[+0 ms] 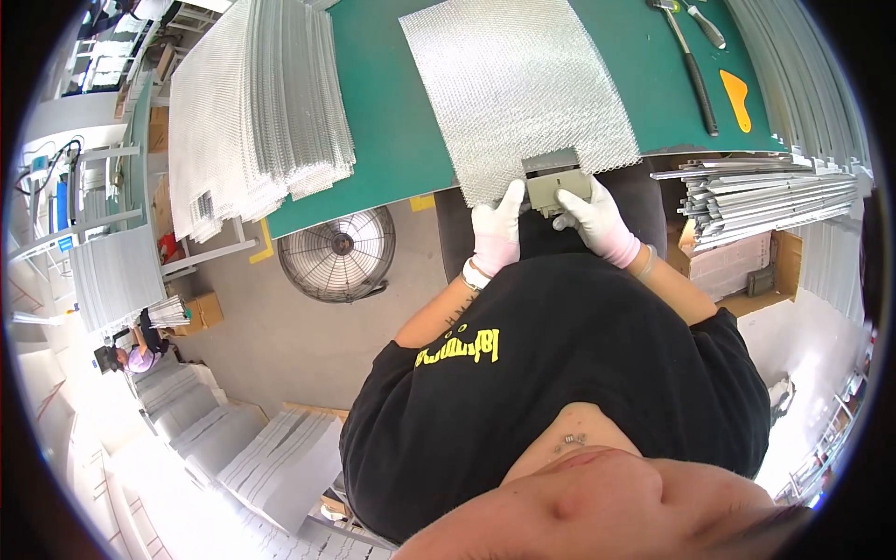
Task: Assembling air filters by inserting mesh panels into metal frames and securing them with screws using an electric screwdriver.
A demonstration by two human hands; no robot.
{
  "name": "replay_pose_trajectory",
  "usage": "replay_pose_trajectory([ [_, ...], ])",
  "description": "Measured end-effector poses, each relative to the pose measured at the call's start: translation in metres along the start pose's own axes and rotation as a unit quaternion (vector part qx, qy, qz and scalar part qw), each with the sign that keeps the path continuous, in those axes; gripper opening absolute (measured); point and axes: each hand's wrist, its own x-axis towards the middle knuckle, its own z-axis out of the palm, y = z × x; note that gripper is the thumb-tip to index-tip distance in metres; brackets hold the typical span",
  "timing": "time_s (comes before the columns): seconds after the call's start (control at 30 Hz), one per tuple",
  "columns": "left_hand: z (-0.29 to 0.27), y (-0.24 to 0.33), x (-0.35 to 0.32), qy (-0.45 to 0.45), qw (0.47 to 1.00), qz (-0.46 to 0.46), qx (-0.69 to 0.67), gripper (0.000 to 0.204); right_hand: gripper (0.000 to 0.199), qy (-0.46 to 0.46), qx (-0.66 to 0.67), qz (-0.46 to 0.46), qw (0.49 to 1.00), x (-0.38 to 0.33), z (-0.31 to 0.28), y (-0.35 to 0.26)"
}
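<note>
A silver metal mesh sheet [523, 84] lies on the green table, its near edge reaching the table's front edge. Around a cut-out in that near edge sits a grey-green rectangular block [553, 192], with a dark slot behind it. My left hand [497, 226], in a white glove, pinches the block's left side, thumb upward beside the mesh corner. From the right, my gloved right hand [599, 220] grips the same block, thumb on its upper face and fingers curled beneath. The fingers under the block are partly hidden.
Tall stacks of mesh sheets [271, 112] stand at the table's left. A hammer [695, 84], a screwdriver [707, 26] and an orange scraper [735, 101] lie at right, near bundled metal strips [765, 201]. A floor fan [338, 252] stands below left; a co-worker [140, 353] is farther off.
</note>
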Motion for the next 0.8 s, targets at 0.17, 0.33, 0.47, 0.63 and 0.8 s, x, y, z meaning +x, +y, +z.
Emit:
replay_pose_trajectory([
  [0.17,0.01,0.009,-0.012,0.008,0.998,0.038,-0.044,0.026,0.035,0.038,-0.078,-0.014,0.996,-0.004,0.004,-0.002],
  [0.33,0.012,0.013,-0.017,0.013,0.998,0.016,-0.067,0.024,0.03,0.067,-0.102,-0.028,0.992,-0.01,0.014,-0.005],
  [0.47,0.012,0.009,-0.017,0.026,0.996,0.024,-0.078,0.023,0.029,0.084,-0.164,-0.073,0.98,-0.015,0.019,-0.006],
  [0.63,0.011,0.004,-0.015,0.03,0.993,0.039,-0.107,0.023,0.03,0.087,-0.163,-0.061,0.981,-0.014,0.015,-0.005],
  [0.8,0.001,-0.006,-0.011,-0.011,0.993,0.038,-0.11,0.023,0.034,0.048,-0.032,-0.05,0.997,-0.008,-0.009,0.012],
])
